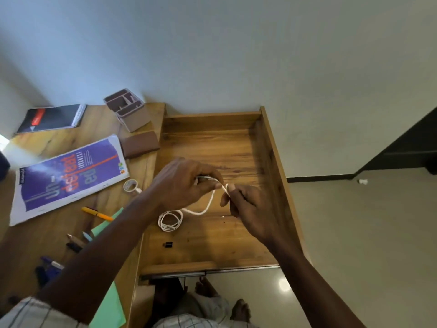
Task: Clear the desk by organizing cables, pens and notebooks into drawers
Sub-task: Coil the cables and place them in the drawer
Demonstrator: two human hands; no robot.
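Over an open wooden drawer (272,166), both hands hold a white cable (203,210). My left hand (182,183) pinches one end of it, and my right hand (248,209) pinches it a little further along. The rest of the cable hangs down and lies coiled on the drawer floor. On the desk (59,143) to the left lie a purple notebook (71,178), a black spiral notebook (52,118), an orange pen (97,213) and several more pens (71,245).
A pink desk organizer (128,110) and a brown wallet-like case (140,144) stand at the desk's back. A tape roll (130,185) and green paper sheets (111,308) lie nearby. A small black object (168,245) rests in the drawer. My bare feet (222,297) show below.
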